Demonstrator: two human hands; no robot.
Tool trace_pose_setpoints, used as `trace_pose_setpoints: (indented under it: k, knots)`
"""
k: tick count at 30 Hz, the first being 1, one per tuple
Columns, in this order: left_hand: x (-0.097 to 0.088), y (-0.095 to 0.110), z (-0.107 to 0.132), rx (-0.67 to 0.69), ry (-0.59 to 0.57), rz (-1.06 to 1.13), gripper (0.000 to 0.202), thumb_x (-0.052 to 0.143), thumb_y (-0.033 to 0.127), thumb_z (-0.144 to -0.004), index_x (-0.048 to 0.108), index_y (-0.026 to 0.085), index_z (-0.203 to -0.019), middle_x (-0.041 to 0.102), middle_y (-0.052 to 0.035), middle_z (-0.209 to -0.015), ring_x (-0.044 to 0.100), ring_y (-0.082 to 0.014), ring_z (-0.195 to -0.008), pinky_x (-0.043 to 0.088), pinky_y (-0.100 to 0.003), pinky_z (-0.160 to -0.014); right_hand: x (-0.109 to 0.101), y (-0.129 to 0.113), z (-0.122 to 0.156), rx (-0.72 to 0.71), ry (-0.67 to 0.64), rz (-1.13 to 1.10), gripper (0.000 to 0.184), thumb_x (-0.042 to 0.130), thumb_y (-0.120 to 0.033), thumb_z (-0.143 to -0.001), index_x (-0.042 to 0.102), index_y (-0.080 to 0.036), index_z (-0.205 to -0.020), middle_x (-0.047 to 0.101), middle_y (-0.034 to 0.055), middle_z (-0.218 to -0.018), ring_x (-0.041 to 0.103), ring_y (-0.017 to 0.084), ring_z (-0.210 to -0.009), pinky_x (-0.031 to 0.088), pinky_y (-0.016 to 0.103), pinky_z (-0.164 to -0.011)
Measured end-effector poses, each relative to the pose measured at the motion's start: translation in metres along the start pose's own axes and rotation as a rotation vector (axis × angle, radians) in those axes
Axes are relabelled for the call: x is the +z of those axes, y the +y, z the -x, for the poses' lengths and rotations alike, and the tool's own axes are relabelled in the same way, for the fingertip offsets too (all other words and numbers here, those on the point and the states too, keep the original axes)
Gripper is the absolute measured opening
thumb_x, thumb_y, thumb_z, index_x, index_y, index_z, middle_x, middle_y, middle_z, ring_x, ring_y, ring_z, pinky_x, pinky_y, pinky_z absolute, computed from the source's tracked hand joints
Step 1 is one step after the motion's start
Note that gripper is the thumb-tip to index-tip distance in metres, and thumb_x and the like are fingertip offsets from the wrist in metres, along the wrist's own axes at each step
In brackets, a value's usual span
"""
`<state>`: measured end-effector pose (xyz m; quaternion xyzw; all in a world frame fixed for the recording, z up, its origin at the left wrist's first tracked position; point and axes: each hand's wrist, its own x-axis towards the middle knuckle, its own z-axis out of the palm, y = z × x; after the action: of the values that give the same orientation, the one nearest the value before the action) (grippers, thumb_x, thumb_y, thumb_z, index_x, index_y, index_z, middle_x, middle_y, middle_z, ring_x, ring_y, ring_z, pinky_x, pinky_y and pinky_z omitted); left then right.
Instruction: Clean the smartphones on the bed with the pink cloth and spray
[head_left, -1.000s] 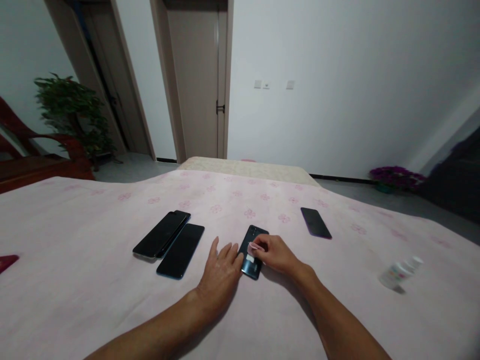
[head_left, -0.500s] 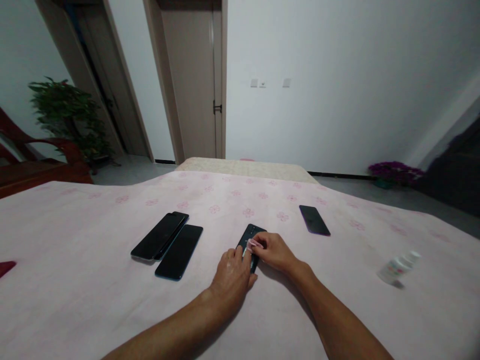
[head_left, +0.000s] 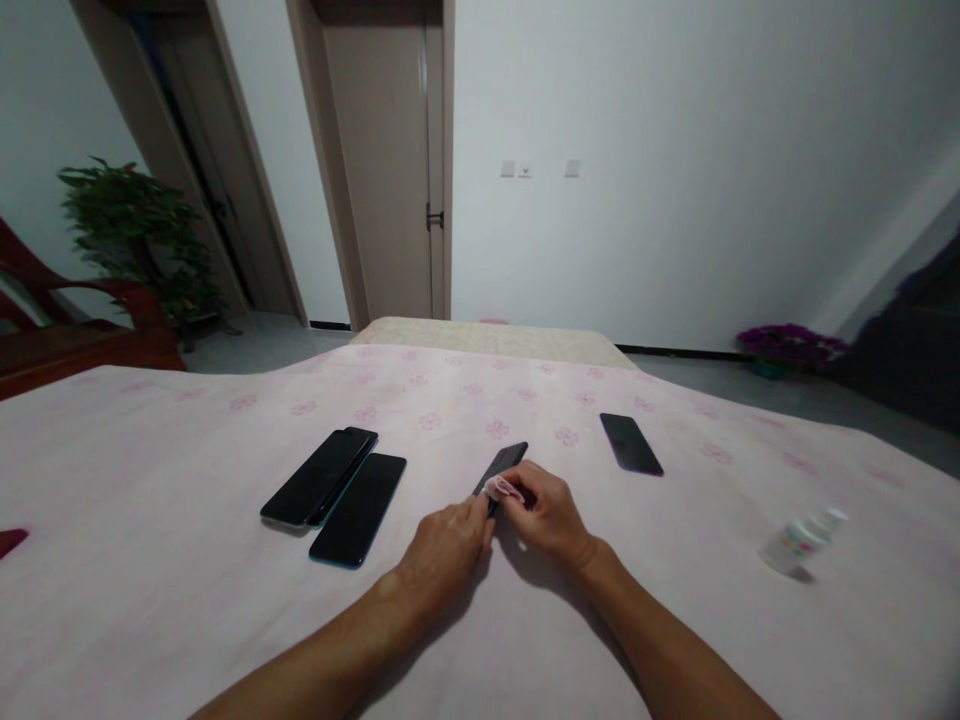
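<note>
The dark slim smartphone [head_left: 504, 462] sits at the centre of the pink flower-print cloth surface [head_left: 187, 560], tilted up on one long edge. The left hand [head_left: 442, 545] pinches its near end. The right hand [head_left: 551, 515] grips a small pink cloth [head_left: 501, 489], which touches the smartphone. Two stacked black smartphones [head_left: 319, 477] and a single black smartphone [head_left: 358, 508] lie to the left. Another black phone [head_left: 631, 443] lies to the right. A small white bottle [head_left: 802, 535] lies on its side, well apart.
</note>
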<state>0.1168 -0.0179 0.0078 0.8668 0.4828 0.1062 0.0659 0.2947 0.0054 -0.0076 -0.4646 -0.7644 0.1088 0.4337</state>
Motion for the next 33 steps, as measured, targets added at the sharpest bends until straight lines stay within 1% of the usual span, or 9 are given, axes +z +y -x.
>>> trace_pose_setpoints:
  k: [3, 7, 9, 12, 17, 19, 27, 29, 33]
  knots:
    - [-0.001, -0.003, 0.001, 0.016, 0.004, -0.013, 0.031, 0.037, 0.021, -0.101, 0.054, 0.015, -0.126, 0.072, -0.0141, -0.111, 0.071, -0.0257, -0.099, 0.057, -0.038, -0.084, -0.001, 0.000, -0.003, -0.032, 0.020, 0.035, 0.014, 0.055, -0.021, -0.089, 0.068, -0.020, -0.086, 0.066, 0.0030, -0.079, 0.059, 0.016, -0.071, 0.044, 0.026, -0.067]
    - [0.000, -0.006, 0.003, 0.031, -0.015, -0.040, 0.031, 0.035, 0.019, -0.101, 0.057, 0.015, -0.122, 0.073, -0.0144, -0.108, 0.072, -0.0260, -0.095, 0.058, -0.039, -0.081, -0.009, 0.019, -0.011, 0.087, 0.199, 0.156, 0.015, 0.054, -0.025, -0.090, 0.067, -0.019, -0.087, 0.066, 0.0043, -0.080, 0.058, 0.017, -0.071, 0.043, 0.028, -0.067]
    - [0.002, -0.007, 0.004, 0.036, -0.012, -0.050, 0.031, 0.035, 0.019, -0.100, 0.058, 0.015, -0.121, 0.073, -0.0145, -0.107, 0.072, -0.0254, -0.093, 0.058, -0.038, -0.079, -0.012, 0.026, -0.013, 0.135, 0.240, 0.176, 0.017, 0.054, -0.028, -0.091, 0.068, -0.019, -0.087, 0.066, 0.0048, -0.081, 0.058, 0.017, -0.070, 0.043, 0.029, -0.067]
    - [0.003, -0.009, 0.004, 0.029, 0.005, -0.047, 0.030, 0.036, 0.019, -0.100, 0.057, 0.016, -0.121, 0.073, -0.0136, -0.105, 0.072, -0.0235, -0.092, 0.058, -0.035, -0.079, -0.009, 0.023, -0.009, 0.115, 0.204, 0.129, 0.019, 0.053, -0.030, -0.093, 0.068, -0.020, -0.088, 0.067, 0.0047, -0.081, 0.058, 0.017, -0.071, 0.044, 0.028, -0.066]
    - [0.002, -0.010, 0.004, 0.028, 0.010, -0.046, 0.029, 0.036, 0.020, -0.101, 0.057, 0.016, -0.120, 0.074, -0.0133, -0.102, 0.073, -0.0246, -0.093, 0.057, -0.035, -0.079, 0.002, -0.002, 0.002, -0.064, 0.060, 0.029, 0.014, 0.055, -0.024, -0.090, 0.068, -0.020, -0.087, 0.064, 0.0034, -0.077, 0.057, 0.016, -0.069, 0.043, 0.027, -0.064]
    - [0.002, -0.011, 0.004, 0.033, 0.022, -0.052, 0.030, 0.036, 0.019, -0.101, 0.057, 0.015, -0.122, 0.074, -0.0141, -0.103, 0.072, -0.0251, -0.094, 0.057, -0.035, -0.079, 0.003, -0.006, 0.002, -0.098, 0.034, 0.029, 0.013, 0.055, -0.021, -0.089, 0.068, -0.020, -0.087, 0.064, 0.0030, -0.076, 0.058, 0.015, -0.069, 0.043, 0.026, -0.065]
    - [0.005, -0.004, 0.007, 0.042, 0.032, -0.126, 0.030, 0.038, 0.016, -0.100, 0.059, 0.015, -0.120, 0.073, -0.0137, -0.103, 0.072, -0.0260, -0.090, 0.057, -0.038, -0.077, -0.010, 0.024, -0.008, 0.140, 0.226, 0.171, 0.016, 0.054, -0.027, -0.091, 0.068, -0.020, -0.088, 0.068, 0.0052, -0.083, 0.060, 0.018, -0.074, 0.044, 0.029, -0.069]
    - [0.008, -0.002, 0.008, 0.073, 0.055, -0.156, 0.031, 0.038, 0.014, -0.099, 0.059, 0.014, -0.122, 0.072, -0.0141, -0.108, 0.071, -0.0270, -0.094, 0.057, -0.041, -0.080, -0.011, 0.024, -0.006, 0.121, 0.192, 0.139, 0.017, 0.054, -0.027, -0.091, 0.068, -0.020, -0.088, 0.068, 0.0051, -0.083, 0.060, 0.018, -0.074, 0.044, 0.029, -0.069]
    - [0.014, -0.003, 0.010, 0.135, 0.078, -0.164, 0.030, 0.042, 0.011, -0.096, 0.059, 0.013, -0.121, 0.069, -0.0151, -0.114, 0.068, -0.0275, -0.102, 0.055, -0.042, -0.086, -0.005, 0.014, -0.001, 0.071, 0.014, 0.078, 0.016, 0.055, -0.027, -0.091, 0.068, -0.020, -0.086, 0.068, 0.0045, -0.085, 0.060, 0.017, -0.075, 0.043, 0.028, -0.069]
